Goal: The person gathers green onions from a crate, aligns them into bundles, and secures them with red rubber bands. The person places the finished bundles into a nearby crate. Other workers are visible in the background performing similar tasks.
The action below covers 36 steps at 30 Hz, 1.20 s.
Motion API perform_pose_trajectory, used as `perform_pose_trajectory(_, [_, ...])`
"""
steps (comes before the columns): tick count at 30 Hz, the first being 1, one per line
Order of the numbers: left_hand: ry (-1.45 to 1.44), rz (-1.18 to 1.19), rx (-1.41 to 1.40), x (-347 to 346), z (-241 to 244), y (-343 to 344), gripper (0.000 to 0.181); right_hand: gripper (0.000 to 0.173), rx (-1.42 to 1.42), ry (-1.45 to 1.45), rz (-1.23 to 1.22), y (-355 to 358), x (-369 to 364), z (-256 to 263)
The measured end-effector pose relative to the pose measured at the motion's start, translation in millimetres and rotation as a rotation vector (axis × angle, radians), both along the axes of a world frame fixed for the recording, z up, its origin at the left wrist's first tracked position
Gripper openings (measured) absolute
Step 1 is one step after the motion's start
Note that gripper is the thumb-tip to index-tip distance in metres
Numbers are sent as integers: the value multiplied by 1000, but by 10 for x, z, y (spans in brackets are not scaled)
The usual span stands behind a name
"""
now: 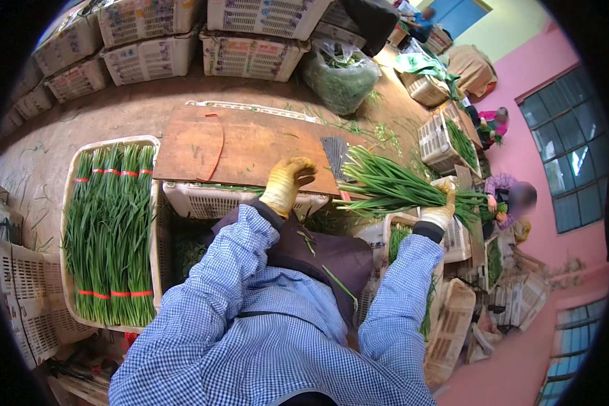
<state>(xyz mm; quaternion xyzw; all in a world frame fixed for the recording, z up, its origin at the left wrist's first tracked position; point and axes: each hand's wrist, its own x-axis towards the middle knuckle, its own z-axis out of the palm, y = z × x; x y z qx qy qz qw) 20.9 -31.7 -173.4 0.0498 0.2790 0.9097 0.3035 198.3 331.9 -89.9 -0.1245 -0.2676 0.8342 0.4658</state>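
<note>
My right hand (439,208), in a pale yellow work glove, grips a loose bunch of green chive-like stalks (391,182). Their pale ends point left over the work board, and the leafy ends hang to the right. My left hand (290,182), gloved the same way, is empty above the front edge of the wooden board (264,147), thumb apart from the curled fingers. On that board lies a curved red strip (221,147). A dark grey ribbed piece (336,156) sits by the board's right end, partly behind the stalks.
Left of the board, a white plastic crate (156,213) holds several bundles (111,218) tied with red bands. More crates (254,56) are stacked at the back, beside a clear bag of greens (340,76). At right, a person (505,195) handles stalks near other crates (444,144).
</note>
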Motion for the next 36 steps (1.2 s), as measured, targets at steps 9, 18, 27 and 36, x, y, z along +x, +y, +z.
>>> perform_pose_trajectory(9, [0,-147,-260,202,-147,-15,35,39,134,-31,-64,-337,83,84])
perform_pose_trajectory(18, [392,-221,-304,294,279,140,24,46,122,-40,-72,-661,-55,207])
perform_pose_trajectory(27, [229,-106,-42,308,207,283,10,42,128,12,-77,-743,-14,230])
perform_pose_trajectory(36, [202,290,-566,-398,-486,-727,25,41,152,-14,-98,-313,77,190])
